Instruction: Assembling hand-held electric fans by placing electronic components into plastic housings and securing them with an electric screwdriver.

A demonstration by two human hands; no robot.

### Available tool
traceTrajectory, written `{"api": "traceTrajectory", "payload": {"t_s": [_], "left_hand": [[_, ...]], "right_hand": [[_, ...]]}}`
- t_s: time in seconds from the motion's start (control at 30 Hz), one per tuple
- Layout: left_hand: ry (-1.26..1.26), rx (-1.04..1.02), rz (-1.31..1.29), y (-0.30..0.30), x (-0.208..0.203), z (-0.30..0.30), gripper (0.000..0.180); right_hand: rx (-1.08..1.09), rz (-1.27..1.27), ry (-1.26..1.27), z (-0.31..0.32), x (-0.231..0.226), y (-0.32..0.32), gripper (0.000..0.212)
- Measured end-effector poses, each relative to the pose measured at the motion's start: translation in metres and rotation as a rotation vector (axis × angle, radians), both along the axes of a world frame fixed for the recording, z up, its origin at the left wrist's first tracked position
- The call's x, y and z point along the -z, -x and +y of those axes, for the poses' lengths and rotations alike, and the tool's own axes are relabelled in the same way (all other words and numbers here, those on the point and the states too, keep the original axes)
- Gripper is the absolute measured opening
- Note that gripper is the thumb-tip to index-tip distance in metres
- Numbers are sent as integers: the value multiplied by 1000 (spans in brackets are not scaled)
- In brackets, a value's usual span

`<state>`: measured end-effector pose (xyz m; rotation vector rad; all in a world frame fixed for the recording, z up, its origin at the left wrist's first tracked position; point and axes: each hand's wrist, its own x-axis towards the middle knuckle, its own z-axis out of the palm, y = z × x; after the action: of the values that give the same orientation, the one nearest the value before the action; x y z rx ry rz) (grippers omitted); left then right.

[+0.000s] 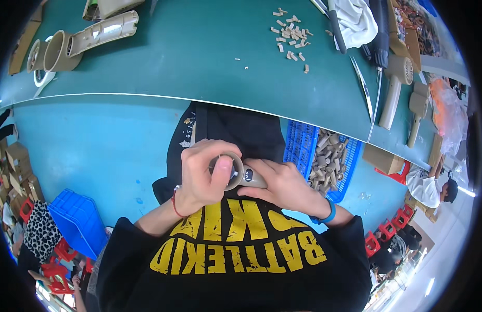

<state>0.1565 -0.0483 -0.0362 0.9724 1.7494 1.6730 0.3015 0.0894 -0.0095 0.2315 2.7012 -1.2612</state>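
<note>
In front of my chest I hold a beige hair dryer housing (pixel 238 174), its round open barrel facing up. My left hand (pixel 202 169) is closed round the barrel, with the thumb pressed into the opening. The handle, with a dark oval switch panel (pixel 248 175), lies in the closed fingers of my right hand (pixel 288 188). What sits deep inside the barrel is hard to make out.
A green table (pixel 199 57) stretches ahead, with small beige parts (pixel 293 34), tweezers (pixel 363 86), a black electric screwdriver (pixel 379 49) and beige dryers (pixel 394 93). Housing shells (pixel 69 49) lie far left. A blue basket (pixel 345 171) of beige pieces stands right, below the table edge.
</note>
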Motion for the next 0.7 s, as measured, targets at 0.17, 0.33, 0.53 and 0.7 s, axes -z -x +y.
{"api": "traceTrajectory", "payload": {"t_s": [0.17, 0.33, 0.53, 0.7], "left_hand": [[124, -36, -57, 3, -4, 9, 19], [296, -47, -169, 21, 2, 8, 43], [328, 12, -214, 21, 7, 1, 46], [187, 44, -322, 20, 2, 10, 47]], "right_hand": [[-8, -15, -179, 2, -8, 5, 53], [68, 91, -298, 15, -21, 7, 58], [600, 37, 265, 56, -75, 6, 37], [602, -38, 217, 102, -83, 28, 27]]}}
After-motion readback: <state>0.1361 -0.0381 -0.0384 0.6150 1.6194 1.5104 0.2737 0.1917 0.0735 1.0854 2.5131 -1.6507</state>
